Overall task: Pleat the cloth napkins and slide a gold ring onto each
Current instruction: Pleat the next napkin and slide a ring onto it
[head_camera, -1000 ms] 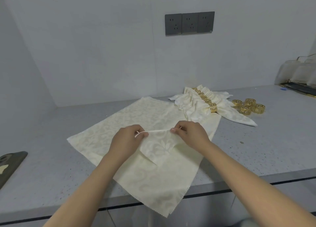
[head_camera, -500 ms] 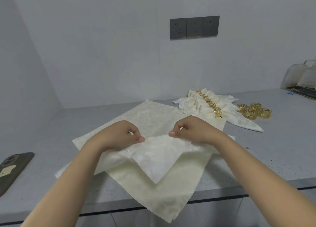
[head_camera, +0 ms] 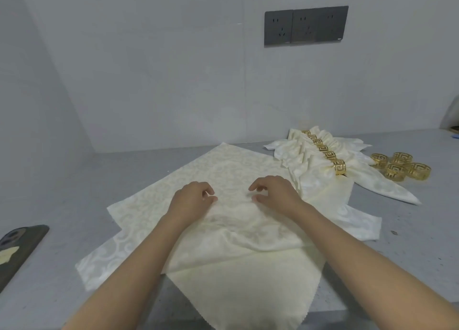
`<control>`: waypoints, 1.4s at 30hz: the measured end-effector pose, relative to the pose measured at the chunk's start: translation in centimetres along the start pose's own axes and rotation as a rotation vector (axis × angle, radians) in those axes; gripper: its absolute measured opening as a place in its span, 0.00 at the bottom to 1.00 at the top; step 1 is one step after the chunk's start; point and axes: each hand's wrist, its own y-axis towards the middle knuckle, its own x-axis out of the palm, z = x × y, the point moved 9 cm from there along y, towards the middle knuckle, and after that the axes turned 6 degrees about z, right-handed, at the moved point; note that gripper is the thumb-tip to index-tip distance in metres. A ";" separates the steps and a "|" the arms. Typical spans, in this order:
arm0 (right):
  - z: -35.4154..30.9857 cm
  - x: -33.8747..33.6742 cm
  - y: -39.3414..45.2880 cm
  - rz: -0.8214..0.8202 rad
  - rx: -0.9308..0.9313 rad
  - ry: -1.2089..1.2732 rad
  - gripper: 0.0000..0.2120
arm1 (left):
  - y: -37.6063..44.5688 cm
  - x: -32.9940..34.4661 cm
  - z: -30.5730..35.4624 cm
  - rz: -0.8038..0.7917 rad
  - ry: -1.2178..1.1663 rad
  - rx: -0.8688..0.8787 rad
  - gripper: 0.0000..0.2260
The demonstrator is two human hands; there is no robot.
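A cream patterned napkin (head_camera: 248,233) lies folded over on a flat napkin (head_camera: 223,165) beneath it, on the grey counter (head_camera: 74,195). My left hand (head_camera: 192,201) and my right hand (head_camera: 274,193) rest on the fold's far edge, a hand's width apart. Their fingers are loosely curled, with thumb and forefinger slightly apart and no cloth pinched between them. To the right, at the back, lies a row of pleated napkins (head_camera: 303,161), each with a gold ring (head_camera: 339,167) on it. Several loose gold rings (head_camera: 400,165) sit further right.
A dark phone (head_camera: 19,242) lies at the counter's left edge. A triple wall socket (head_camera: 305,26) is on the back wall. The lower napkin's near corner (head_camera: 248,305) hangs over the counter's front edge. A pale object (head_camera: 450,118) shows at the far right.
Both hands carried the pinched near edge of the top napkin away from me, folding it over, laid it down and released it. The fold now lies flat under my fingertips.
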 end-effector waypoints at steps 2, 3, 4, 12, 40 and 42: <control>-0.6 1.1 0.2 -0.016 -0.065 0.121 0.06 | 0.2 0.8 0.0 -0.001 -0.072 0.071 0.06; -0.9 1.7 0.1 -0.060 -0.087 0.188 0.05 | 0.1 1.3 0.0 -0.036 -0.148 0.091 0.04; -1.2 2.4 -0.2 -0.112 -0.098 0.233 0.04 | -0.3 1.8 0.1 -0.092 -0.214 0.093 0.04; -0.3 5.3 -0.7 -0.181 -0.135 0.239 0.10 | -1.5 4.2 -0.4 -0.341 -0.367 0.136 0.05; 5.8 5.2 12.5 0.130 0.308 -0.013 0.05 | 14.3 5.8 -5.1 0.178 -0.239 -0.221 0.11; 5.7 5.7 13.2 0.162 0.265 -0.090 0.07 | 15.0 6.1 -5.1 0.197 -0.202 -0.213 0.10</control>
